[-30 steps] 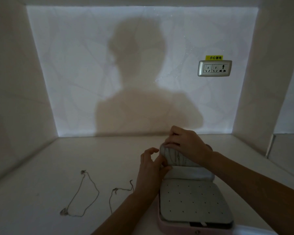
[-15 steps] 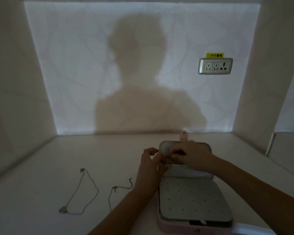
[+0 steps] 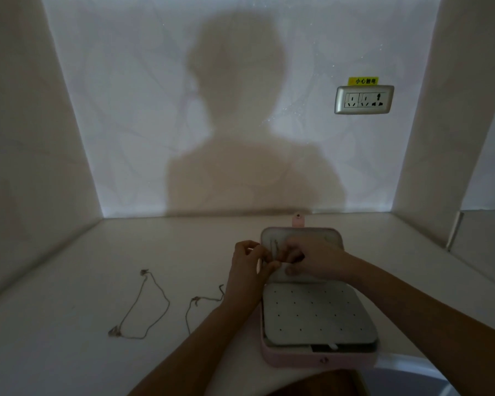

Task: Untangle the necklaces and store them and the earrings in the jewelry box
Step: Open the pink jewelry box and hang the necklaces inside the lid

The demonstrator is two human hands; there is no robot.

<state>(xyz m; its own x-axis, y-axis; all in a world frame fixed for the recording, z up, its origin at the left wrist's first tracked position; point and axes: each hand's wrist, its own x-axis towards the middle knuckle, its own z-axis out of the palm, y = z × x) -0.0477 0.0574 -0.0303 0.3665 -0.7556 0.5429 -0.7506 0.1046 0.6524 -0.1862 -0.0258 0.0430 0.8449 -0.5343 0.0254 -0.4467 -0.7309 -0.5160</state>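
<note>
The pink jewelry box (image 3: 320,360) lies open near the table's front edge, with a grey perforated panel (image 3: 315,315) over its base. Its lid (image 3: 323,235) leans back, the snap tab pointing up. A thin necklace chain (image 3: 272,247) runs down the lid's inner left side. My left hand (image 3: 247,271) pinches the chain at the lid's left edge. My right hand (image 3: 312,257) rests on the lid's lining, fingers curled at the same chain. Two more necklaces lie on the table: a long loop (image 3: 146,304) and a shorter one (image 3: 203,300) partly hidden by my left forearm. No earrings are visible.
The table (image 3: 83,281) sits in an alcove with walls on the left, back and right. A wall socket (image 3: 365,100) is on the back wall. A pale rounded object (image 3: 406,375) shows at the bottom right corner.
The lid has swung back from under my right hand and now stands open. My right hand came down from the lid's top edge onto its inner face, close to my left hand.
</note>
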